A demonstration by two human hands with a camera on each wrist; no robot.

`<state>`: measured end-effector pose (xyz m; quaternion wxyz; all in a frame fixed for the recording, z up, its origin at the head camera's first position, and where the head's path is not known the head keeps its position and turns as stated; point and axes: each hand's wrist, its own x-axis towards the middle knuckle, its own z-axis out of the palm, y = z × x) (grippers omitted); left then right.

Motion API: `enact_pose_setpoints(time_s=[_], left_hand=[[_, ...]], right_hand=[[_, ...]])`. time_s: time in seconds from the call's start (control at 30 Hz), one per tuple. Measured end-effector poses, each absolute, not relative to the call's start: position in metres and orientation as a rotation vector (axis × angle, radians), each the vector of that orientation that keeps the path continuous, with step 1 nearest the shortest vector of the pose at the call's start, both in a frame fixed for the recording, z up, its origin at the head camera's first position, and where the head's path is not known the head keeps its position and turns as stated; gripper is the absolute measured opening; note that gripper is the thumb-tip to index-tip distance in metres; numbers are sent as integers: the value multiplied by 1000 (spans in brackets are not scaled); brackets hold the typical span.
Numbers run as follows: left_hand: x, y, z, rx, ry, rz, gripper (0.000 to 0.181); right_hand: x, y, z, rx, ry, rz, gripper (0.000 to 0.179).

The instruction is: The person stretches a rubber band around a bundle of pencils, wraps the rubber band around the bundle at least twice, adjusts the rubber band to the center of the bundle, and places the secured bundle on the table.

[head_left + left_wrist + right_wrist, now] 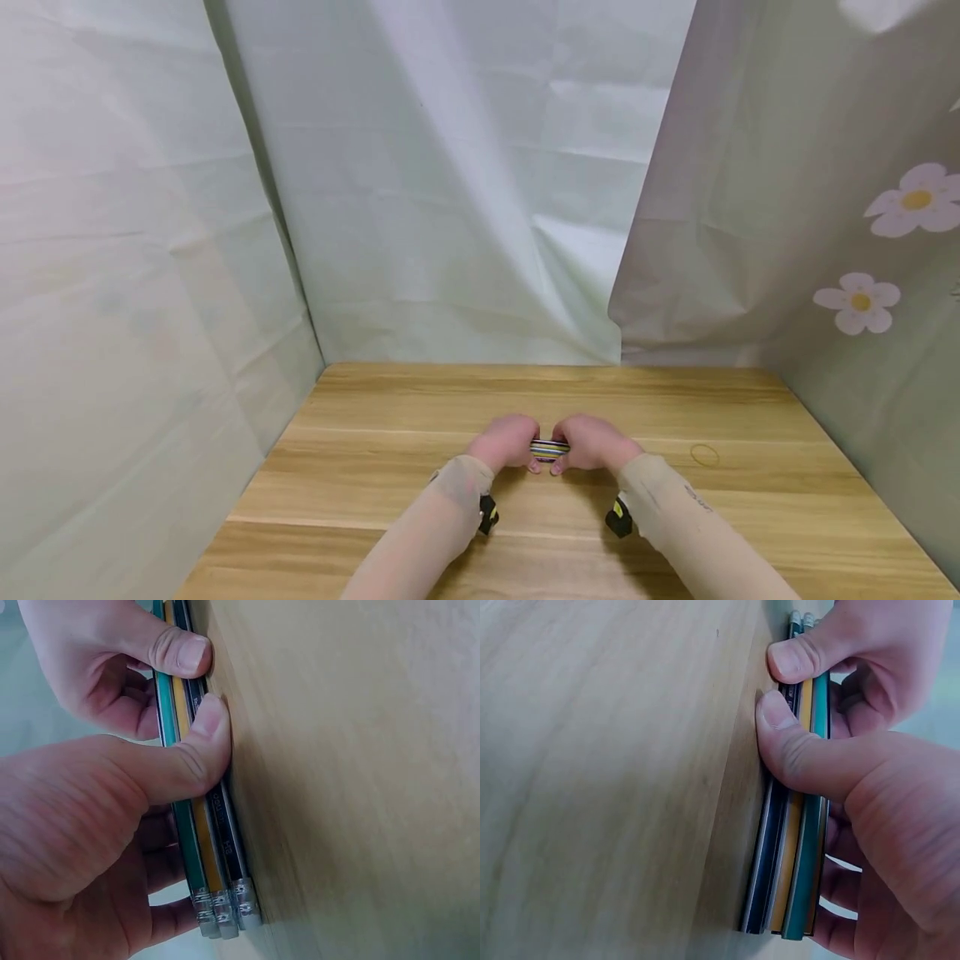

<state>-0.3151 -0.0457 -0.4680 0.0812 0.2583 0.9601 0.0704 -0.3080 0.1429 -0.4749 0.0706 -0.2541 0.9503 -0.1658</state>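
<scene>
A bundle of pencils in green, yellow and black lies crosswise between my two hands, low over the tabletop. Thumb on the near side and fingers behind, my left hand grips the bundle toward its eraser end. The metal ferrules and pale erasers stick out past that hand, roughly level with each other. My right hand holds the other half the same way, its thumb close beside the left thumb. Beyond it, the far pencil ends show slightly uneven in the right wrist view.
A thin yellow rubber band lies on the wooden table to the right of my right hand. Pale cloth sheets hang behind and on both sides of the table. The right one has printed flowers.
</scene>
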Motion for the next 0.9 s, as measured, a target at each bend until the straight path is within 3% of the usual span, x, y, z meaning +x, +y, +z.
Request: enact_pose_setpoints(time_s=[0.47,0.9], left_hand=[[-296,-45,-477,1000,2925,-279,27],[-291,-44,-476,957,2922,-218,23]], right_hand=[[-291,143,-477,-1007,2943,-148,26],[-284,148,-485,-1049,2993,-199,21]])
